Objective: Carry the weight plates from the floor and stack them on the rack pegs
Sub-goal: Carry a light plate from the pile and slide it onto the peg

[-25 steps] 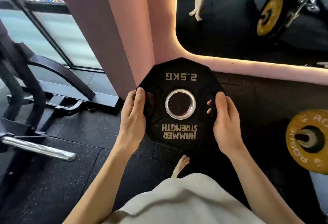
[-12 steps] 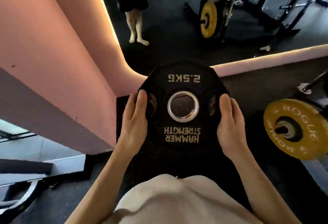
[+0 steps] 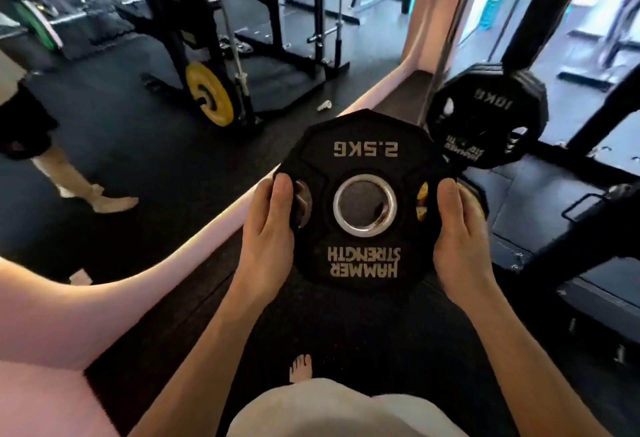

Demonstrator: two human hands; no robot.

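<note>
A black 2.5 kg Hammer Strength plate (image 3: 363, 159) with a steel-ringed centre hole is held upright in front of me, its lettering upside down. My left hand (image 3: 268, 239) grips its left edge, thumb on the face beside a grip slot. My right hand (image 3: 457, 239) grips the right edge the same way. Behind and to the right, black 10 kg plates (image 3: 488, 114) hang on the dark rack (image 3: 588, 125). A sliver of a yellow plate (image 3: 421, 201) shows through the right grip slot.
A wall mirror (image 3: 138, 142) with a lit pink rim fills the left, reflecting a rack, a yellow plate and a person's legs. Black rubber flooring (image 3: 329, 332) lies below, with my bare foot (image 3: 300, 367) on it. Rack base frames (image 3: 554, 256) lie low on the right.
My view has swung to the right while both hands keep the same hold on the 2.5 kg plate. The rack with the 10 kg plates has come into view on the right.
</note>
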